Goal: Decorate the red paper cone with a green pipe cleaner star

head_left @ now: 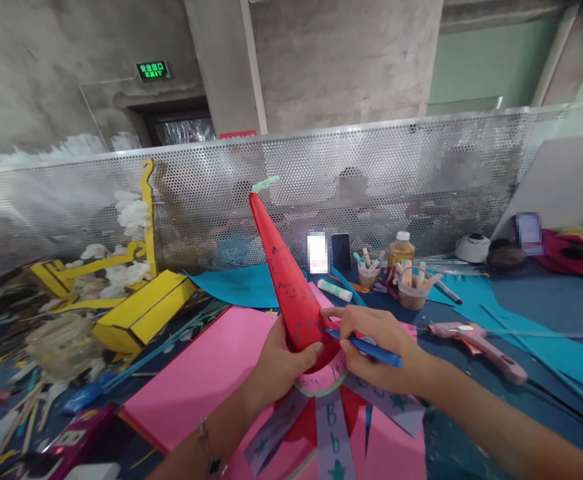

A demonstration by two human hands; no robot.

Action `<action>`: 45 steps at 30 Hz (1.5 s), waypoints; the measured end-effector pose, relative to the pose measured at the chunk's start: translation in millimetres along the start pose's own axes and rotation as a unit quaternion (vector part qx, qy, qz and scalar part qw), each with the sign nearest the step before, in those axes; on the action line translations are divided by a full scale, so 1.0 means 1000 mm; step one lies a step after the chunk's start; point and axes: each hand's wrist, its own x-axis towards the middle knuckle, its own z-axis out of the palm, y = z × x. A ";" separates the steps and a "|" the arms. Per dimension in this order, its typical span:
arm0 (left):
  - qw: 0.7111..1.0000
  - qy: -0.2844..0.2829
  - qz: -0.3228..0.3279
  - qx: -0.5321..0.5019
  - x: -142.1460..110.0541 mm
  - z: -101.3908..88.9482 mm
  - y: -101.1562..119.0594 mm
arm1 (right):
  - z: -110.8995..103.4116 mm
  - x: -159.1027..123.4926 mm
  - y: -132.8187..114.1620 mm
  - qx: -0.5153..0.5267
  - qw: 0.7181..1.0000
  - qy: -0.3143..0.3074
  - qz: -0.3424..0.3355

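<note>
A tall red paper cone (291, 287) with dark drawn marks leans to the left, a green strip (265, 183) at its tip. My left hand (286, 357) is closed around the cone's lower left side, thumb at its base. In my right hand (376, 340) is a blue marker (374, 350), its tip against the cone's lower right. Below the cone sits a pink paper ring (324, 379) with handwritten letters. Lilac paper strips (332, 427) with letters and green stars fan out from the ring. Pink paper (206, 373) lies underneath.
A pink glue gun (476, 343) lies at right beside blue paper (566, 353). Behind are cups of markers (414, 287), a glue stick (334, 291), a bottle (400, 250) and phones (341, 252). Yellow paper pieces (144, 310) and a plastic tub (64, 347) stand left. A perforated metal panel (196, 200) runs behind.
</note>
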 end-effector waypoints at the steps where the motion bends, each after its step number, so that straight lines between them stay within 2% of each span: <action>1: 1.000 0.004 -0.001 0.010 0.000 0.000 0.000 | 0.000 0.000 0.000 0.004 1.000 0.007 0.012; 5: 0.998 0.009 0.005 0.069 0.001 0.002 0.006 | -0.004 0.000 0.001 0.053 0.993 0.060 0.084; 8: 0.994 0.023 0.003 0.108 0.001 0.005 0.012 | -0.007 0.000 0.000 0.048 0.992 0.088 0.076; 13: 0.993 0.034 0.001 0.113 0.001 0.009 0.013 | -0.002 -0.001 -0.003 -0.007 0.999 0.051 -0.010; 17: 0.995 0.023 0.010 0.095 0.000 0.007 0.008 | 0.003 0.000 -0.005 -0.019 0.999 0.029 -0.031; 24: 0.996 0.017 0.010 0.083 0.000 0.007 0.008 | 0.006 0.000 -0.003 -0.038 0.998 0.041 -0.037; 35: 0.992 0.027 0.013 0.121 0.000 0.006 0.006 | 0.003 -0.001 -0.004 -0.066 0.997 -0.012 -0.030; 45: 0.993 0.027 0.001 0.113 0.000 0.009 0.008 | 0.003 -0.001 -0.002 -0.067 0.997 -0.013 -0.033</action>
